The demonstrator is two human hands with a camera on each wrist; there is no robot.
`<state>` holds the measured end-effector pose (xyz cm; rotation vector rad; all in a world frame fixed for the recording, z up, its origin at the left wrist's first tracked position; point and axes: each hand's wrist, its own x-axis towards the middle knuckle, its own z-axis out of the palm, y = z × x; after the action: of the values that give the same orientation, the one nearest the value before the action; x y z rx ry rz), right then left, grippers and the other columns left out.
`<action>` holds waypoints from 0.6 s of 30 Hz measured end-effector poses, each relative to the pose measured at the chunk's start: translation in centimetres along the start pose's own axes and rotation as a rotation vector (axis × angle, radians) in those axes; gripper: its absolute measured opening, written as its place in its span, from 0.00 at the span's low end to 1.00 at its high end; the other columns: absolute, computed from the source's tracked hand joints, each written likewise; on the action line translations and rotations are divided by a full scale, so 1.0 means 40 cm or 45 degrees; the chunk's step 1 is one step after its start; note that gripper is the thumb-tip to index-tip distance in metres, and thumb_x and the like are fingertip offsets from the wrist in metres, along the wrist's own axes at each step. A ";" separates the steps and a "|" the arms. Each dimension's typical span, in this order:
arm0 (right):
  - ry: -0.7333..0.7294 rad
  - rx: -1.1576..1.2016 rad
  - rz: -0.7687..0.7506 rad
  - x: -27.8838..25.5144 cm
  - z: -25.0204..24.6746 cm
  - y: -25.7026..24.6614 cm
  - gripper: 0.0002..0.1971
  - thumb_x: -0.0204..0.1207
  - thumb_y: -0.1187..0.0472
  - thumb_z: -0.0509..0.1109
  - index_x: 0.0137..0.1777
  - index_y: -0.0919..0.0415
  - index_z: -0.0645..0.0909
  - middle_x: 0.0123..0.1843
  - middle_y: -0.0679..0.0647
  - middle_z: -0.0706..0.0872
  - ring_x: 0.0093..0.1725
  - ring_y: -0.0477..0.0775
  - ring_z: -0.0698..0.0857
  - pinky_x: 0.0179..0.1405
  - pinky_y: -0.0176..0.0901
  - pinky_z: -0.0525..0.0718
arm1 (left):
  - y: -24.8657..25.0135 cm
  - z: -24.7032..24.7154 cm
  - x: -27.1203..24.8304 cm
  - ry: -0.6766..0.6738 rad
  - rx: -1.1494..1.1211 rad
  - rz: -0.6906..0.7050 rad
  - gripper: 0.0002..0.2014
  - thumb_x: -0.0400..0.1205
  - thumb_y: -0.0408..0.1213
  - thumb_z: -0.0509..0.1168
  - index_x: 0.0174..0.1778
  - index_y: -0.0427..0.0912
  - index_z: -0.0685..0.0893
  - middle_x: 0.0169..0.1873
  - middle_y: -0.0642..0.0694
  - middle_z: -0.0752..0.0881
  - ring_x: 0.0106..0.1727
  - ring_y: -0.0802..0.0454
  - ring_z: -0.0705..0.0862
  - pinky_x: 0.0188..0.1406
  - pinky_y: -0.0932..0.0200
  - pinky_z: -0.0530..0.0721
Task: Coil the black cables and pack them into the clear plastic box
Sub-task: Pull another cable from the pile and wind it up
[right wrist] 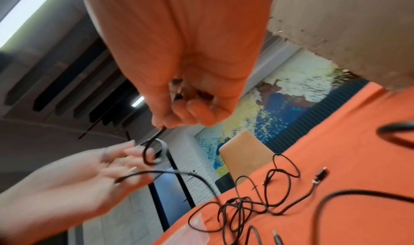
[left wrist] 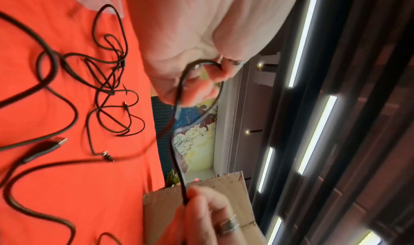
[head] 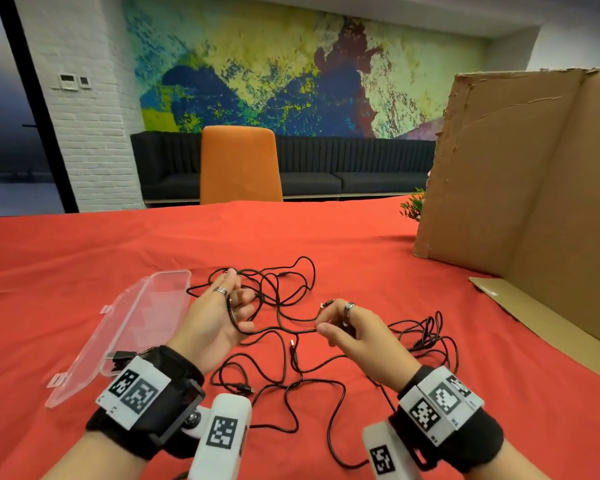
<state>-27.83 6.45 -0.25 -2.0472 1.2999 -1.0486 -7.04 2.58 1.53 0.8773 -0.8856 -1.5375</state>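
Several black cables point(head: 284, 282) lie tangled on the red cloth, and another bunch point(head: 426, 334) lies to the right. My left hand point(head: 238, 299) holds a loop of one black cable point(head: 281, 330) in its curled fingers point(left wrist: 197, 82). That cable runs taut to my right hand point(head: 326, 323), which pinches it between thumb and forefinger point(right wrist: 161, 123). Both hands hover just above the tangle. The clear plastic box point(head: 146, 306) lies open and empty to the left of my left hand.
A tall cardboard wall point(head: 520, 168) stands at the right, its flap lying on the red tablecloth point(head: 84, 258). An orange chair point(head: 239, 164) stands at the table's far edge. A small green plant point(head: 413, 204) shows beside the cardboard.
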 end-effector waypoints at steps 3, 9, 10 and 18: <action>-0.006 -0.068 -0.106 -0.005 0.044 -0.016 0.08 0.78 0.64 0.67 0.40 0.49 0.78 0.29 0.42 0.79 0.31 0.40 0.78 0.35 0.26 0.73 | -0.034 0.018 -0.011 -0.051 0.215 -0.120 0.13 0.82 0.52 0.59 0.38 0.47 0.73 0.40 0.46 0.86 0.33 0.54 0.79 0.21 0.64 0.70; -0.107 -0.019 -0.197 -0.011 0.020 -0.058 0.04 0.80 0.63 0.64 0.46 0.55 0.79 0.34 0.46 0.83 0.37 0.49 0.83 0.37 0.38 0.78 | -0.042 0.021 -0.022 -0.059 0.522 -0.059 0.12 0.79 0.51 0.63 0.41 0.45 0.75 0.43 0.48 0.79 0.43 0.51 0.79 0.28 0.61 0.71; -0.121 0.020 -0.199 -0.012 0.012 -0.064 0.03 0.80 0.63 0.64 0.46 0.56 0.78 0.35 0.47 0.84 0.38 0.49 0.84 0.38 0.42 0.79 | -0.040 0.016 -0.018 -0.030 0.482 -0.060 0.12 0.79 0.51 0.63 0.42 0.46 0.76 0.45 0.48 0.78 0.46 0.50 0.79 0.29 0.60 0.73; -0.129 0.183 -0.136 0.021 0.007 -0.080 0.08 0.71 0.54 0.74 0.39 0.49 0.76 0.31 0.46 0.83 0.33 0.44 0.81 0.37 0.42 0.78 | -0.020 0.015 -0.055 -0.592 0.238 -0.283 0.28 0.68 0.57 0.74 0.44 0.40 0.68 0.34 0.45 0.89 0.36 0.47 0.88 0.31 0.61 0.82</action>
<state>-25.69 7.05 2.23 -2.0512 1.0448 -1.0388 -7.68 4.90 1.23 0.7796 -1.3168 -1.9178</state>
